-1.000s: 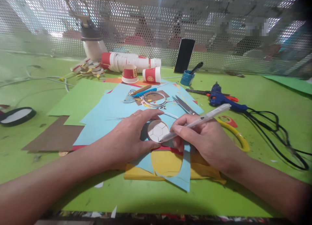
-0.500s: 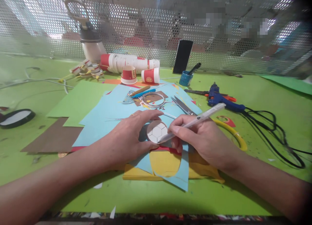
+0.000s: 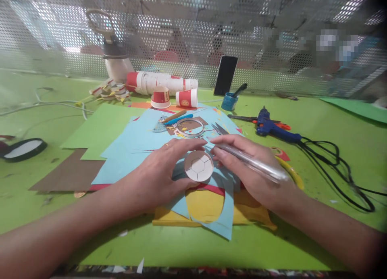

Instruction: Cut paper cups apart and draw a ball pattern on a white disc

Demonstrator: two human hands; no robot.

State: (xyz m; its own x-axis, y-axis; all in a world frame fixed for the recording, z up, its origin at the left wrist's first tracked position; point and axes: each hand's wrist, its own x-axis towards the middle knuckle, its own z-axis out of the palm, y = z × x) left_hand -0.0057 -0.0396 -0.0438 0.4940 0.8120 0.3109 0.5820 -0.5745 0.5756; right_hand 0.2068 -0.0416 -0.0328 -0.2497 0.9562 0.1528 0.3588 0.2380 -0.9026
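A white paper disc [image 3: 198,165] with drawn hexagon lines lies on light blue paper [image 3: 142,140]. My left hand [image 3: 160,170] curves around the disc's left side, thumb and forefinger touching its rim. My right hand [image 3: 250,168] rests on the disc's right side and holds a white pen [image 3: 254,162] laid flat across its back, tip pointing up-left. Under the blue sheet lie red and yellow paper [image 3: 205,204].
Behind the hands are a metal ring [image 3: 190,127], scissors [image 3: 220,129], pencils, red paper cups [image 3: 187,97], a blue pot with a brush [image 3: 229,100], an upright phone [image 3: 225,75] and a blue glue gun [image 3: 272,128] with black cable. A mirror [image 3: 22,149] lies far left.
The pen tip has lifted off the disc; my right hand turned the pen flat, pointing away. Both hands now touch the disc, which has shifted slightly.
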